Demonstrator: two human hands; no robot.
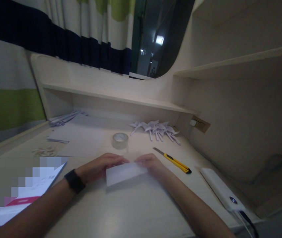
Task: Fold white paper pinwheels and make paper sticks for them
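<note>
A folded white sheet of paper (124, 174) lies on the pale desk (136, 211) in front of me. My left hand (98, 167), with a black band on the wrist, rests on the sheet's far left edge, fingers pressed down on it. Opposite, my right hand (151, 163) pinches the far right corner of the same sheet. Both hands meet near the paper's top edge.
A roll of clear tape (120, 140) stands just beyond the hands. Several folded paper cranes (156, 129) lie at the back. A yellow utility knife (174, 161) lies right of my hands, a white power bank (221, 190) with a cable farther right, printed paper (29, 195) at left.
</note>
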